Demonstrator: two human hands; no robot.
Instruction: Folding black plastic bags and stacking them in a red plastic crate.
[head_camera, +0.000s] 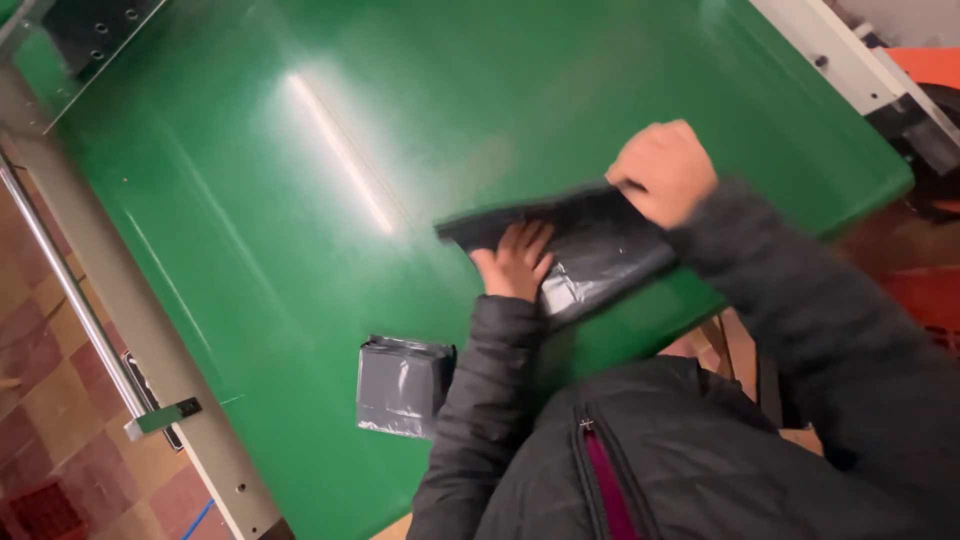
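Surface: green table (300, 150) fills most of my view, glossy, with a long streak of light reflected across it.
Bag in hand: a dark grey plastic mailing bag (590, 250) lies flat on the table near the edge closest to me, tilted so that one end points up and to the right.
My left hand (515, 262): pressed down on the near edge of the bag, fingers spread flat over the plastic, not curled round anything.
My right hand (662, 170): at the far upper corner of the same bag, fingers bent and pinching the plastic edge.
Sleeves: both my arms are in a dark padded jacket (690, 460), with its zip showing a strip of pink lining below.
Second bundle: a folded stack of grey plastic bags (402, 385) lies on the table just left of my left sleeve, apart from the bag I hold.
Table edges: pale metal frame (130, 320) runs along the left side, with a silver rail (60, 270) beside it.
Floor: reddish and tan tiles (50, 440) show at lower left.
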